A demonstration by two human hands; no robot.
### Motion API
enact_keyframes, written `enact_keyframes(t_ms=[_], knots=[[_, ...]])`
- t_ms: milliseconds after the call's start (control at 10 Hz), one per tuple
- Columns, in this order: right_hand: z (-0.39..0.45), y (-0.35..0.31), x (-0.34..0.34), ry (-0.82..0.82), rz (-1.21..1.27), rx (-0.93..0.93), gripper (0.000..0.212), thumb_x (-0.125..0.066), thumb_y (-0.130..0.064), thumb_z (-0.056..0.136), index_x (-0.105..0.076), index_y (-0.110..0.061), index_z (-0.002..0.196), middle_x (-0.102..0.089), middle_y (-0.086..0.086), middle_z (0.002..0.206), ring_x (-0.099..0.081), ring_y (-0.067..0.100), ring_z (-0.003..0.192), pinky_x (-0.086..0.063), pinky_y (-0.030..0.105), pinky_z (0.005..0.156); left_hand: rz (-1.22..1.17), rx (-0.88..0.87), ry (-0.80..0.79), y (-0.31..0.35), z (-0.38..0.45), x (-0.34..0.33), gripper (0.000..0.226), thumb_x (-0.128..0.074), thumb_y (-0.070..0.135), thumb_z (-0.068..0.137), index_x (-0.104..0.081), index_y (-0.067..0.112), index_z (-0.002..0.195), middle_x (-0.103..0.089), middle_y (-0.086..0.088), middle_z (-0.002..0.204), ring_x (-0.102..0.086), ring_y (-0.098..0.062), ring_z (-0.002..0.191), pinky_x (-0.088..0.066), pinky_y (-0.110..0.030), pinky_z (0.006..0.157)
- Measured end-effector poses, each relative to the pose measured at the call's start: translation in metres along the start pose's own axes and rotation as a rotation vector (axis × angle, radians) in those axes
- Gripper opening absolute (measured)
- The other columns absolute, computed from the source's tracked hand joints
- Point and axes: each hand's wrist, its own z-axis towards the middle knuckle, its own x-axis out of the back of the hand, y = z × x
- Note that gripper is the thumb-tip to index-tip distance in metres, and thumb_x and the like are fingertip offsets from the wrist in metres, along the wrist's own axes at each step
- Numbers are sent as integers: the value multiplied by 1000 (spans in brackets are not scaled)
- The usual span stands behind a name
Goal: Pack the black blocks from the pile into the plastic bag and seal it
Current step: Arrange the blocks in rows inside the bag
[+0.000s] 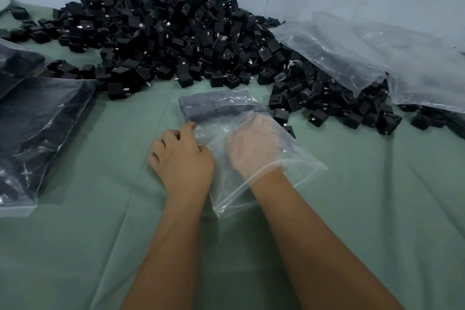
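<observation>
The thin, clear plastic bag (254, 158) lies on the green cloth (377, 209), near the pile of black blocks (163, 38). It looks soft and slippery, so it is best held at its open edge. Its side is pressed by the left hand (182, 156), fingers bent. The right hand (251, 143) is inside; its grip cannot be told. The blocks look hard and boxy, some already packed.

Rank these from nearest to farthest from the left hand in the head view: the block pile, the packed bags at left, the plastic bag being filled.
1. Plastic bag, touching the left hand, just right.
2. Packed bags, far left.
3. Block pile, behind, against the wall.
</observation>
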Motion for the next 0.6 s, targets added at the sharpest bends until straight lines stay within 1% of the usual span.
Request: enact_keyframes(t_ms=[100,200,300,400,500,600], knots=[[-10,-12,9,-151,-273,118,23,-48,-19,96,-53,1,105,-54,19,100,-53,36,85,-36,38,70,27,-6,6,-1,1,-3,52,-50,15,88,-47,28,139,-49,-9,125,-37,-31,117,-24,-41,97],[-3,-6,3,-51,-317,183,19,-50,-19,95,-56,-2,95,-55,12,86,-52,29,73,-40,25,62,27,-13,16,-2,1,-4,51,-50,15,88,-48,27,137,-50,-9,124,-38,-31,116,-24,-41,96],[6,-1,3,49,-172,212,23,-53,-26,91,-56,-4,92,-58,5,87,-58,22,76,-53,34,68,24,-12,15,-2,2,-5,51,-50,14,88,-48,27,137,-50,-9,123,-38,-31,116,-24,-41,97],[13,2,5,10,-39,171,58,-59,-37,87,-41,-6,133,-55,5,117,-59,21,104,-54,36,88,19,0,8,-1,3,-4,51,-50,14,88,-48,28,137,-49,-9,124,-37,-31,117,-23,-41,97],[11,6,9,-8,-158,245,63,-53,-37,93,-33,-2,141,-49,11,126,-56,24,109,-51,39,94,13,6,7,-1,3,-4,51,-50,15,87,-49,29,136,-49,-8,124,-37,-31,117,-23,-41,98],[5,8,6,-45,-240,317,59,-39,-39,99,-30,2,142,-53,18,122,-58,28,103,-53,41,88,13,7,3,0,3,-4,50,-50,15,88,-48,29,136,-49,-7,123,-38,-30,117,-24,-40,98]])
